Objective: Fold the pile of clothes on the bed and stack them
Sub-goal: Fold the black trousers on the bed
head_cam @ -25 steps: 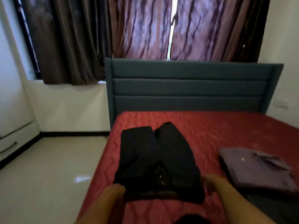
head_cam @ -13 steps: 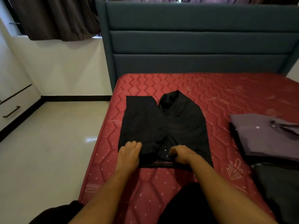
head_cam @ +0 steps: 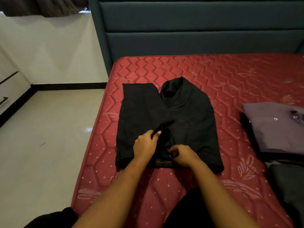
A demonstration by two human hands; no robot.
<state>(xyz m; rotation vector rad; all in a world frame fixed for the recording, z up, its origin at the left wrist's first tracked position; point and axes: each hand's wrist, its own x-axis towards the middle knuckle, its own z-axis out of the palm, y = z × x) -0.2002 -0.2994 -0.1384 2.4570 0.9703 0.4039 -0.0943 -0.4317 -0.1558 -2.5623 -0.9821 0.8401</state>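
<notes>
Black trousers [head_cam: 189,116] lie on the red mattress [head_cam: 230,74], folded short, waistband nearest me and both leg ends toward the headboard. My left hand [head_cam: 145,144] pinches a raised fold of the black cloth near the fly. My right hand [head_cam: 183,155] grips the waistband at its middle, fingers curled over the button area. A folded grey-purple shirt [head_cam: 273,129] sits at the right on a dark garment. Another dark grey garment [head_cam: 289,186] lies at the lower right edge of the view.
A dark teal padded headboard [head_cam: 197,27] stands behind the mattress. Pale tiled floor [head_cam: 46,132] runs along the bed's left side, with white drawers [head_cam: 6,89] at the far left. My dark-clothed legs [head_cam: 189,209] rest on the mattress near the bottom.
The view has tilted down from the curtains to the bed. My hands moved from the waistband corners to its middle; the left hand now lifts a fold of cloth.
</notes>
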